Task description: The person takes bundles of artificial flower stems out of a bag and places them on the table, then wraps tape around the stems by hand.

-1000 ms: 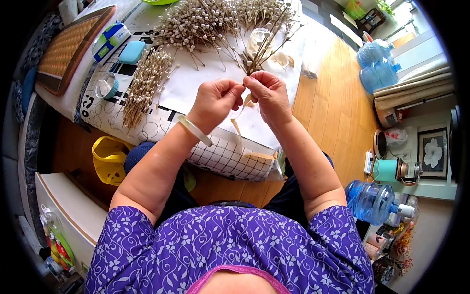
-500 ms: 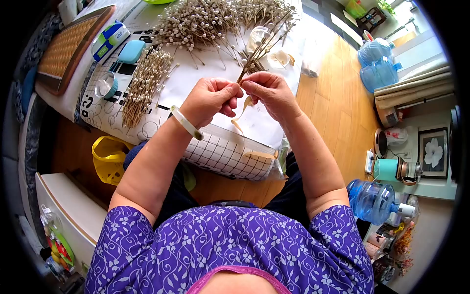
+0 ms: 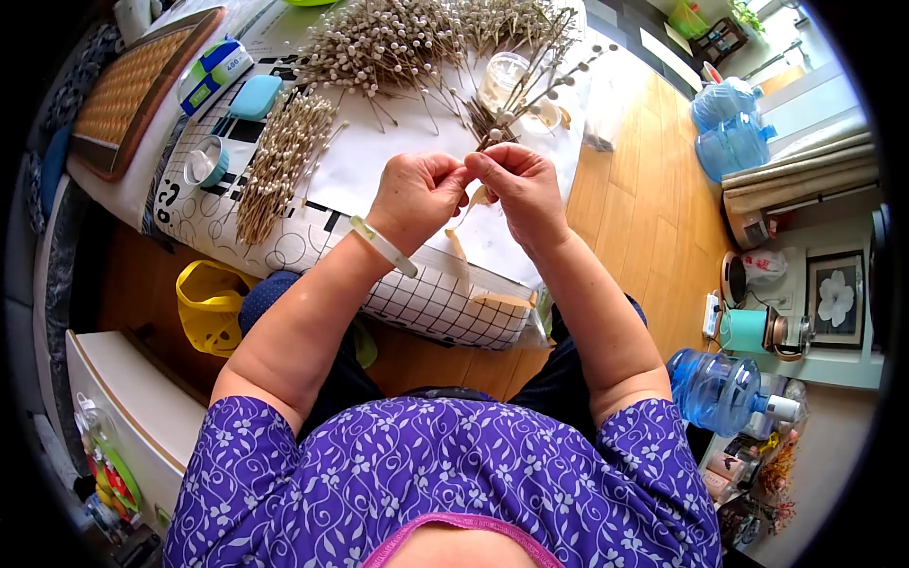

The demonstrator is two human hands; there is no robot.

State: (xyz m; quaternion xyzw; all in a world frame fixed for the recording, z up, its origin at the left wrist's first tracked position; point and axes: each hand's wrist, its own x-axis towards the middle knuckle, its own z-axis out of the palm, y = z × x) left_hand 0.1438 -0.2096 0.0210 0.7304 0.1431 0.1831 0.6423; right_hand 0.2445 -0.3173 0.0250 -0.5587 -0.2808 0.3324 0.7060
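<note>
Noted at upper centre, beside left hand (image 3: 415,197) and right hand (image 3: 521,189), both pinched narrow, contents hidden: slender dark-brown budded twigs (image 3: 505,117). Judged light, stiff, brittle; best gripped low, clear of buds.

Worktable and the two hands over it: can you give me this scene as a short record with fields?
left hand: fingertips pinched, bangle at its wrist
right hand: pinched, meeting the left
by the fingertips: thin brown stems; exact grip hidden
below the fingers: tan strip
far side of table: large heap of budded stems
left side of table: smaller budded bunch, blue case, small bowl
floor, left: yellow basket
</note>
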